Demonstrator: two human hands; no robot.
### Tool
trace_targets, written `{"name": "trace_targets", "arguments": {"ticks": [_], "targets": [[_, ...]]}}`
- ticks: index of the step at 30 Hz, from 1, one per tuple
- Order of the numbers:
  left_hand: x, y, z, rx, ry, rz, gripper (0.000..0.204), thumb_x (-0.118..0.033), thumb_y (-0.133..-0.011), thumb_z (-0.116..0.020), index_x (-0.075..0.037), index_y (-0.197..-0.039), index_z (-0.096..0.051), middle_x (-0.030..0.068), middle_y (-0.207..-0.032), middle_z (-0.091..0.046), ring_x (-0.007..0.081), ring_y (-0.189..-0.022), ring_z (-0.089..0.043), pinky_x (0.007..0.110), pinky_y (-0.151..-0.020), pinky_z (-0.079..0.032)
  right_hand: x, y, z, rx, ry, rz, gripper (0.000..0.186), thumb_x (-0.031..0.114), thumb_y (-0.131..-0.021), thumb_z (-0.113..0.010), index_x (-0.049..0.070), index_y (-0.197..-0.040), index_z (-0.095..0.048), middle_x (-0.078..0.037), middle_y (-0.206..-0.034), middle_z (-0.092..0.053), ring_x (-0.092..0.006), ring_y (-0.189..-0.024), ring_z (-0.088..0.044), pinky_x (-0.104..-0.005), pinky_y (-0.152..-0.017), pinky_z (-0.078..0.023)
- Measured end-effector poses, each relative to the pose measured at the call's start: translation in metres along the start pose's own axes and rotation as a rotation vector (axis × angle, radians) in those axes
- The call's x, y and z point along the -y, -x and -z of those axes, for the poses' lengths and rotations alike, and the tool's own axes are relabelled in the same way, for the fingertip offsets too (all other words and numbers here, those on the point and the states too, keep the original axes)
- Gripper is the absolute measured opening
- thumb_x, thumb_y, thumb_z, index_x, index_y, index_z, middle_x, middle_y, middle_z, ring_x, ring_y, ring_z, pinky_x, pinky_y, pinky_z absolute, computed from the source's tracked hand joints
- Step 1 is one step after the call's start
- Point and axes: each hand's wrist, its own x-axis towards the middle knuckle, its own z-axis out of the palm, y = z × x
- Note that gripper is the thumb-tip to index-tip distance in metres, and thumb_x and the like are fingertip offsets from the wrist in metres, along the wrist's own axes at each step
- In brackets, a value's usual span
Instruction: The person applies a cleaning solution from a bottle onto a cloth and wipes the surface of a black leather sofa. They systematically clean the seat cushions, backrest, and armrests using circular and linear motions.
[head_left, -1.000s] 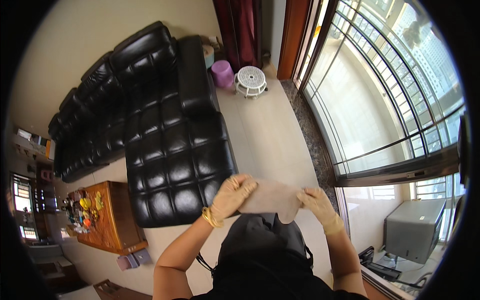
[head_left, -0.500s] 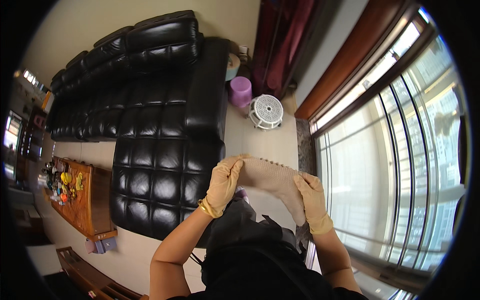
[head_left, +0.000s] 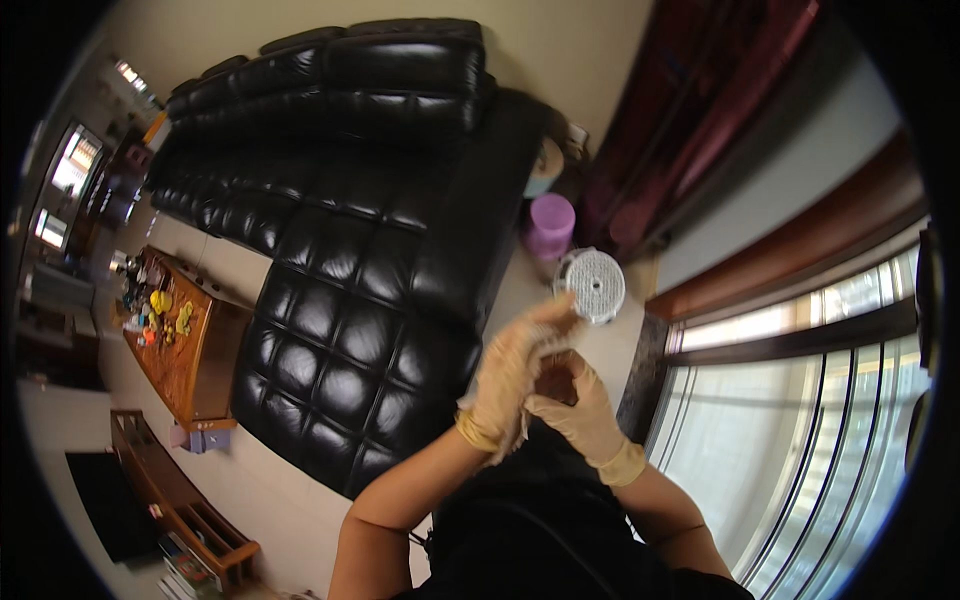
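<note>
Both of my hands wear thin cream gloves and come together in front of my body. My left hand is blurred, its fingers pointing up and to the right. Pale folds of a beige knit cloth bunch below its palm; most of the cloth is hidden by the hands. My right hand is curled, thumb and fingers bent round a dark brownish patch that looks like shaded cloth. Its thumb tip meets the bunched material beside my left hand.
A black tufted leather sofa fills the left and middle. Beyond my hands stand a white round stool and a purple bin. A wooden table with small ornaments is at left. Barred windows line the right.
My hands were apart with the beige knit cloth stretched between them. They have now come together, and the cloth is bunched and mostly hidden. The view has turned, shifting the room rightward.
</note>
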Motion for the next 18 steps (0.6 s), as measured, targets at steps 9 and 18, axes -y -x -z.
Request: {"name": "trace_targets", "arguments": {"ticks": [9,18], "targets": [[0.018,-0.084,0.033,-0.247,-0.102,-0.276,0.052,-0.024,-0.100,-0.061,-0.008,-0.147,-0.046,0.0138,-0.153,-0.051,0.0282,-0.143,-0.048,0.042,-0.123,-0.035,-0.013,-0.139,0.084,0.277,-0.159,-0.172,0.018,0.012,-0.101,-0.066,0.001,-0.115,-0.068,0.004,-0.092,-0.064,-0.0048,-0.082,-0.056,-0.0229,-0.074,-0.047],[0.095,-0.100,0.124,-0.605,0.732,-0.266,0.050,-0.029,-0.106,-0.054,-0.007,-0.150,-0.045,0.0131,-0.158,-0.046,0.0290,-0.140,-0.050,0.041,-0.120,-0.040,-0.088,-0.262,0.093,0.321,0.018,-0.383,0.012,0.008,-0.104,-0.060,0.000,-0.110,-0.065,0.005,-0.088,-0.062,-0.0020,-0.076,-0.052,-0.0192,-0.068,-0.044]]}}
